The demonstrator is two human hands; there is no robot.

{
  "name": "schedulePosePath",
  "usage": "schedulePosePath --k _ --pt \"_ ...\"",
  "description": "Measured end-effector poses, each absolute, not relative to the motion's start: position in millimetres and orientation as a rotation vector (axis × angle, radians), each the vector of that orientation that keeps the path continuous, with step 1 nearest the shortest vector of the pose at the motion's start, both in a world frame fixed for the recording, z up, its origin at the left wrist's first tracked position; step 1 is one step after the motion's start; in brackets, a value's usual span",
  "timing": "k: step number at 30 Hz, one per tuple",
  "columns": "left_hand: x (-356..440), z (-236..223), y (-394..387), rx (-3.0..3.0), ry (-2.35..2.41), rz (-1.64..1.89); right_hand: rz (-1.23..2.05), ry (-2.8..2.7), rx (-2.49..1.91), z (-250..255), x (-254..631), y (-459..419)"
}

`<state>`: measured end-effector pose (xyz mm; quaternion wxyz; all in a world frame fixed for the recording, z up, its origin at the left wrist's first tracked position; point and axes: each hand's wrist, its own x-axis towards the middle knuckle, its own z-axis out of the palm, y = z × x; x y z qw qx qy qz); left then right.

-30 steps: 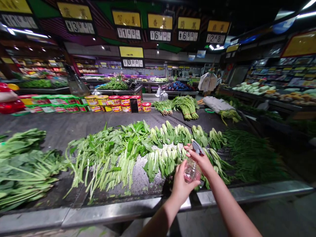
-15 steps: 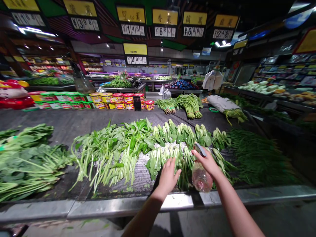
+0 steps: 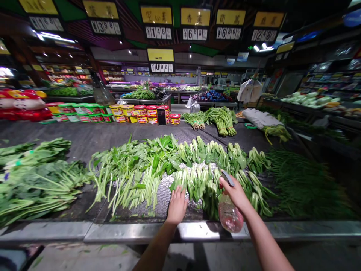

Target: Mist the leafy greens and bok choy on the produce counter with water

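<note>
My right hand (image 3: 236, 194) is wrapped round the neck of a clear spray bottle (image 3: 231, 217), with its grey trigger head tilted up to the left. Pinkish colour shows through the bottle's lower part, which hangs over the stand's front edge. My left hand (image 3: 177, 205) lies palm down, fingers stretched out, its tips at the leftmost bok choy (image 3: 181, 178) of the front row. Nothing is visibly gripped in it. Several more bok choy (image 3: 199, 180) lie side by side between my hands, and a second row of bok choy (image 3: 216, 152) lies behind.
Water spinach (image 3: 135, 165) is spread left of the bok choy, with leafy bunches (image 3: 47, 184) farther left. Dark green chives (image 3: 304, 180) lie on the right. Behind stand stacked tubs (image 3: 121, 113), a phone (image 3: 161, 117) and bundled greens (image 3: 222, 120). A metal edge (image 3: 126, 232) borders the stand.
My left hand has moved left along the front row to its leftmost bok choy. The spray bottle in my right hand has come slightly nearer. The whole view has shifted a little.
</note>
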<state>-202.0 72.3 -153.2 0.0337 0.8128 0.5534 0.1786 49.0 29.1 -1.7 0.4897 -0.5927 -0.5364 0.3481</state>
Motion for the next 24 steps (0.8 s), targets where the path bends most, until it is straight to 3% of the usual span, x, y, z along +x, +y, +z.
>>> schedulePosePath --k 12,24 --pt "-206.0 -162.6 69.7 2.371 1.715 0.477 0.729 -1.421 -1.436 7.2 33.4 29.8" --pt "-204.7 -158.6 64.5 2.332 1.713 0.456 0.892 -1.410 -1.420 9.6 13.9 20.4"
